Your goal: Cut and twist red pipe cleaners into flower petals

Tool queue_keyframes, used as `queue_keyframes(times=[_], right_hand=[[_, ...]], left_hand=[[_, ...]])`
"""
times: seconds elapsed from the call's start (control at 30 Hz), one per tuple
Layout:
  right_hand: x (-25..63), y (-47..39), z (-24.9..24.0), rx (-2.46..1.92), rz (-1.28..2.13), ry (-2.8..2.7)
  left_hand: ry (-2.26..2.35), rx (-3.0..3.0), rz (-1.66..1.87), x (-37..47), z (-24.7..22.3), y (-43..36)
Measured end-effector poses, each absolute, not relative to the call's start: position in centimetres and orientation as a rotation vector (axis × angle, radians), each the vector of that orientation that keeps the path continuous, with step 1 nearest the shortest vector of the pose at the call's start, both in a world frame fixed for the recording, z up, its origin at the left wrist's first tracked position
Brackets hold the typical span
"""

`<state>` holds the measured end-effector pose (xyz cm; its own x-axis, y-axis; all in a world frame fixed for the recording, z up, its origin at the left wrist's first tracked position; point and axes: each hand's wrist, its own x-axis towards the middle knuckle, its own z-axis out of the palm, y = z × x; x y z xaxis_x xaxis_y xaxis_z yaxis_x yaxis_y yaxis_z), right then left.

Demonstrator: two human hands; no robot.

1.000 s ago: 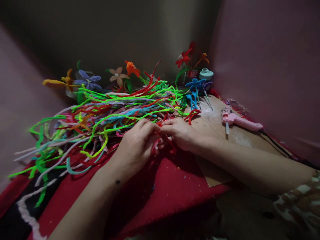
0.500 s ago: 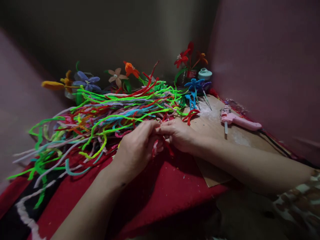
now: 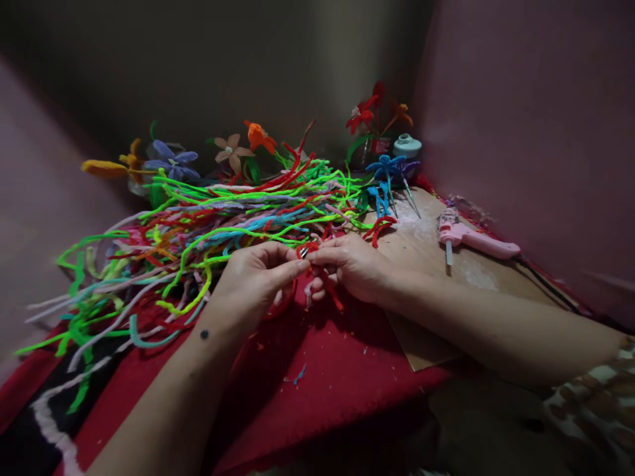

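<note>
My left hand [image 3: 255, 274] and my right hand [image 3: 350, 268] meet over the red cloth, fingertips nearly touching. Between them is a red pipe cleaner [image 3: 306, 249], bent into a small loop, with something shiny and metallic inside it. The left thumb and forefinger pinch its left side. On the other side my right fingers are closed on it, and red and pale pink ends hang below them. A heap of coloured pipe cleaners [image 3: 238, 211] lies just behind and left of the hands.
A pink glue gun [image 3: 476, 242] lies on a brown board [image 3: 414, 248] at the right. Pipe-cleaner flowers stand along the back, near a pale blue bottle [image 3: 407, 145]. Red cloth [image 3: 327, 390] covers the front, with blue scraps on it.
My left hand has shifted left and turned, so its thumb now shows and the red loop has come into view. My right hand has hardly moved.
</note>
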<state>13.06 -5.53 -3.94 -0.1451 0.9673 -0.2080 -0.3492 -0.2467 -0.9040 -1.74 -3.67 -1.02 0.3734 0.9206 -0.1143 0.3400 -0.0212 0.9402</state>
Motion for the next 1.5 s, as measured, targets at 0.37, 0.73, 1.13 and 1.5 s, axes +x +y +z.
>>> queue_keyframes(times=[0.37, 0.73, 1.13, 1.5], right_hand=[[13.2, -5.6, -4.0, -0.94, 1.69, -0.888], [13.1, -5.1, -3.9, -0.984, 1.59, -0.718], [13.2, -4.9, -4.6, -0.94, 1.526, -0.761], [13.7, -4.5, -4.8, -0.91, 1.524, -0.845]], left_hand=[[0.851, 1.736, 0.646, -1.5, -1.7, -3.9], [0.937, 1.715, 0.631, -1.6, -2.5, -3.4], [1.074, 1.675, 0.436, -1.8, -1.3, -3.4], [0.994, 1.652, 0.39, -1.7, -0.8, -3.6]])
